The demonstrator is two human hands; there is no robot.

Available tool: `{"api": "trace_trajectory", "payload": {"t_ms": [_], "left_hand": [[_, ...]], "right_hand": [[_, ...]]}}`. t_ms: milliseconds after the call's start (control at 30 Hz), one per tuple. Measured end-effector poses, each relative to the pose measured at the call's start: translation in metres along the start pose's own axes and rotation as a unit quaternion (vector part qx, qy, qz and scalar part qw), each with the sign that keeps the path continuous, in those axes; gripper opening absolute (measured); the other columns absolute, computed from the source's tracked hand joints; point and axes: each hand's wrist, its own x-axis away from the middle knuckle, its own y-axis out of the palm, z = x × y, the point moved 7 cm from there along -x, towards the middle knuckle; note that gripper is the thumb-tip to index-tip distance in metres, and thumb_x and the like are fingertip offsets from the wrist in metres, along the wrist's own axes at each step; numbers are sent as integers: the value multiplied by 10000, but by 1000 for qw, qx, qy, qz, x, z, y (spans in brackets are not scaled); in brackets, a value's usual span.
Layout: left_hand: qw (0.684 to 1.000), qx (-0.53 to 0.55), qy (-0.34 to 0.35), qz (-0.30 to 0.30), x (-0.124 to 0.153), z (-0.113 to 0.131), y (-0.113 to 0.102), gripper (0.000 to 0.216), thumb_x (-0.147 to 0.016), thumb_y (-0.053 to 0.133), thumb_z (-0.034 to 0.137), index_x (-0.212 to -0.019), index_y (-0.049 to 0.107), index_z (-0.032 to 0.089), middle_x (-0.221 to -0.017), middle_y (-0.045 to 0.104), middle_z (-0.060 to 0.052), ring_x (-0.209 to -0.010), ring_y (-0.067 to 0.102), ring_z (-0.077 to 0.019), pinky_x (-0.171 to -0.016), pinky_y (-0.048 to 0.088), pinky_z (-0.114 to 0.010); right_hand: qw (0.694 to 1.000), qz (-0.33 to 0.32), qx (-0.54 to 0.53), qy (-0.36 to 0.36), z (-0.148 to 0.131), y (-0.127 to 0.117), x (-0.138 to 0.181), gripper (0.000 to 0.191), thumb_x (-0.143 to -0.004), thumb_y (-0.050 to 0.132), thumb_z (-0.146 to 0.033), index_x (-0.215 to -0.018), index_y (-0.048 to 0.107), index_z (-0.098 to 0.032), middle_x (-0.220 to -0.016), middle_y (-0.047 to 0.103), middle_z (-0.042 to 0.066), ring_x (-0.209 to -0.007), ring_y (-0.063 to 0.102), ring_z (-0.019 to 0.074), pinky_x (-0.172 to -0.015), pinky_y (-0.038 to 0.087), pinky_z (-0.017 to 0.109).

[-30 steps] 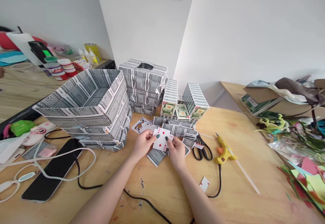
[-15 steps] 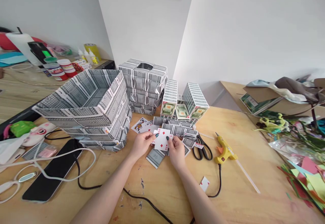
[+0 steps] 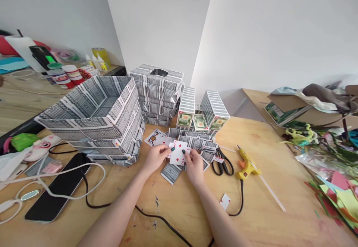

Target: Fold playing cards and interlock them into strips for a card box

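Note:
Between my two hands are playing cards (image 3: 178, 154), face up, with a two of diamonds on top and the edges of a three showing behind it. My left hand (image 3: 156, 158) pinches their left side, thumb on the face; my right hand (image 3: 195, 166) pinches the right side in the same way. Under and in front of them, a card with a grey patterned back (image 3: 170, 173) lies on the table. Just beyond my hands lie folded card strips (image 3: 192, 141), and a face-up court card (image 3: 153, 138) is left of these. Black-handled scissors (image 3: 228, 165) rest right of my right hand.
A large open box of joined cards (image 3: 123, 127) stands left, a second card box (image 3: 159, 94) behind it. Stacked card packs (image 3: 214, 109) stand at the back. A yellow glue gun (image 3: 248, 166), its black cord, a phone (image 3: 56, 191) and white cables lie around. Craft scraps (image 3: 338, 191) crowd the right.

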Motion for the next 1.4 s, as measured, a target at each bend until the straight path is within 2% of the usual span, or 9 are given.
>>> {"api": "trace_trajectory", "payload": {"t_ms": [200, 400, 600, 700, 833, 933, 1100, 1267, 1400], "left_hand": [[994, 99, -40, 11, 0, -9, 3, 237, -733, 548, 311, -921, 579, 170, -708, 654, -19, -647, 613, -166, -583, 494, -270], [997, 68, -33, -4, 0, -10, 5, 185, -738, 535, 336, -719, 586, 159, -621, 607, -1, -531, 561, -130, -470, 455, -227], [998, 42, -37, 3, 1, -7, 4, 205, -735, 536, 316, -609, 560, 155, -553, 556, 16, -513, 539, -122, -476, 453, -222], [998, 55, -19, 18, 0, -6, 1, 151, -737, 535, 286, -733, 608, 154, -653, 620, -7, -629, 594, -148, -574, 490, -245], [994, 101, -29, 17, -1, -9, 0, 273, -722, 552, 247, -971, 599, 148, -842, 667, -48, -772, 622, -172, -669, 509, -274], [994, 91, -57, 22, -1, -11, -2, 258, -705, 573, 251, -929, 623, 134, -807, 677, -53, -754, 628, -170, -678, 507, -272], [992, 92, -81, 22, 0, -12, -3, 341, -692, 590, 237, -1020, 607, 146, -814, 690, -47, -735, 633, -168, -680, 506, -275], [985, 137, -104, 2, -1, -19, 2, 241, -666, 617, 228, -884, 641, 129, -801, 690, -48, -709, 627, -167, -629, 505, -260], [983, 149, -103, -6, -1, -19, 3, 250, -656, 630, 227, -887, 647, 133, -798, 687, -42, -699, 617, -156, -625, 498, -253]], "right_hand": [[999, -29, -34, -3, -2, 6, 0, 303, -768, 509, -428, -919, 558, -170, -746, 661, 65, -614, 600, 189, -520, 471, 284], [999, -13, -32, -4, 0, 4, 0, 260, -755, 527, -387, -890, 561, -167, -700, 653, 45, -573, 588, 172, -510, 463, 274], [1000, -12, -14, -2, -2, 2, 0, 243, -751, 537, -375, -869, 562, -165, -635, 629, 22, -526, 556, 155, -483, 444, 256], [999, -20, -28, -1, -3, 4, 1, 236, -755, 533, -372, -873, 554, -168, -639, 621, 18, -528, 550, 152, -486, 440, 253], [999, -30, -40, 6, -3, 7, 2, 252, -752, 535, -389, -869, 540, -166, -655, 622, 24, -529, 551, 154, -488, 444, 258], [999, -33, -40, 7, -3, 8, 2, 250, -752, 539, -386, -868, 538, -165, -690, 636, 32, -561, 569, 159, -515, 455, 261], [998, -36, -57, 5, -1, 7, 1, 233, -759, 540, -370, -889, 538, -176, -751, 648, 44, -631, 591, 175, -562, 468, 272], [998, -33, -52, 10, 2, 6, 0, 238, -758, 543, -377, -887, 547, -176, -735, 651, 45, -617, 592, 180, -549, 466, 276], [997, -35, -62, 12, 2, 7, -1, 242, -762, 542, -377, -889, 550, -171, -803, 664, 62, -676, 612, 191, -590, 481, 285]]}}
